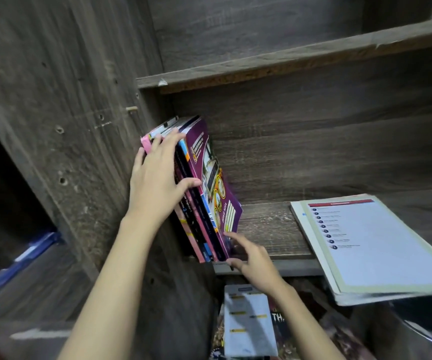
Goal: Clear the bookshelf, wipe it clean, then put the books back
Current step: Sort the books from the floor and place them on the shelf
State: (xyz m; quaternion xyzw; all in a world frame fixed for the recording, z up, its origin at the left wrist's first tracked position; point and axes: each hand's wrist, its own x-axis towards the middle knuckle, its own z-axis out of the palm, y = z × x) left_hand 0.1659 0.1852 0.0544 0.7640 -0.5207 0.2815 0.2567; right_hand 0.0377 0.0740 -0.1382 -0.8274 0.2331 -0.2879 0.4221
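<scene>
Several thin books (211, 193) stand upright at the left end of a dark wooden shelf (269, 229), leaning against the side panel; the outermost has a purple cover. My left hand (155, 175) lies over their spines near the top, fingers across the top edges and thumb hooked on the purple book's edge. My right hand (251, 258) touches the lower front corner of the purple book with straight fingers at the shelf's front lip. A flat stack of white books (373, 245) lies on the same shelf at the right, overhanging the front edge.
An upper shelf board (287, 66) with a chipped front edge runs above. Below the shelf, more books (248, 320) lie in a pile. The tall side panel (74, 126) stands at the left, with a blue object (28, 258) beyond it.
</scene>
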